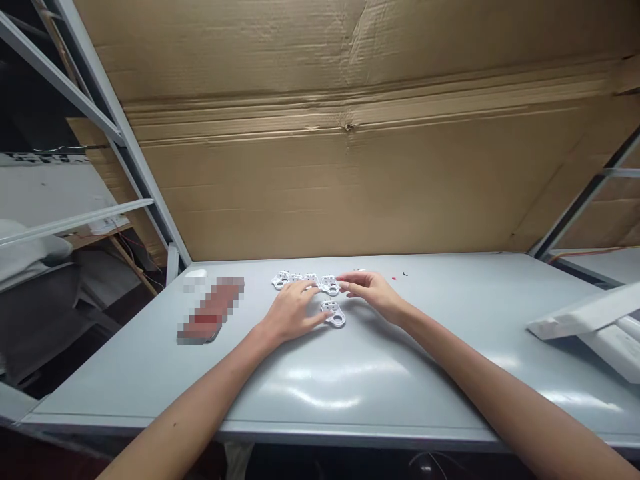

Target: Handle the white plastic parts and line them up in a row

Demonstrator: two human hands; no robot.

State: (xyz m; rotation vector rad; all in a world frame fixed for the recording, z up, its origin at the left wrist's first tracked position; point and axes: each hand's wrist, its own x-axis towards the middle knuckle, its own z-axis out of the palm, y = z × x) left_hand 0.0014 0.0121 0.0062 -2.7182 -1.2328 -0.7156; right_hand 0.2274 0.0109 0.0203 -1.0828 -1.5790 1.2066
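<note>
Several small white plastic parts (280,280), each with a ring-shaped end and small holes, lie in a row on the grey table. My left hand (291,312) rests over the row, fingers stretched out, hiding some of it. Its thumb touches a separate white part (338,320) lying nearer to me. From the right, my right hand (373,292) pinches the edge of the row's rightmost white part (330,287) between thumb and fingers.
A pixelated reddish object (213,313) and a small white item (196,275) lie at left. White foam-like pieces (595,320) stick in at right. Small red and black bits (395,278) lie behind my right hand. Cardboard (350,193) walls the back, between metal posts (135,157).
</note>
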